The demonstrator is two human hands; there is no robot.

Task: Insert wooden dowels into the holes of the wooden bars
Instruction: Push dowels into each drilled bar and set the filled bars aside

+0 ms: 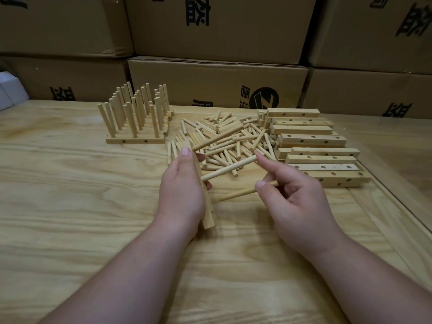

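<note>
My left hand [181, 190] grips the pale drilled wooden bar [201, 183] on edge, holes facing right for loading. My right hand [297, 202] pinches a slim round wooden dowel [243, 194], angled toward the bar's next hole; two dowels already stand in it.

Table [70, 183]: finished bars with upright dowels [138, 113] stood at rear left; loose dowel heap [233, 139] lay centre, just right of them; stack of drilled bars [313, 146] lay right of the heap, touching it; cardboard boxes [217, 78] were stacked behind the table; held bar [205, 202] was before the heap
</note>
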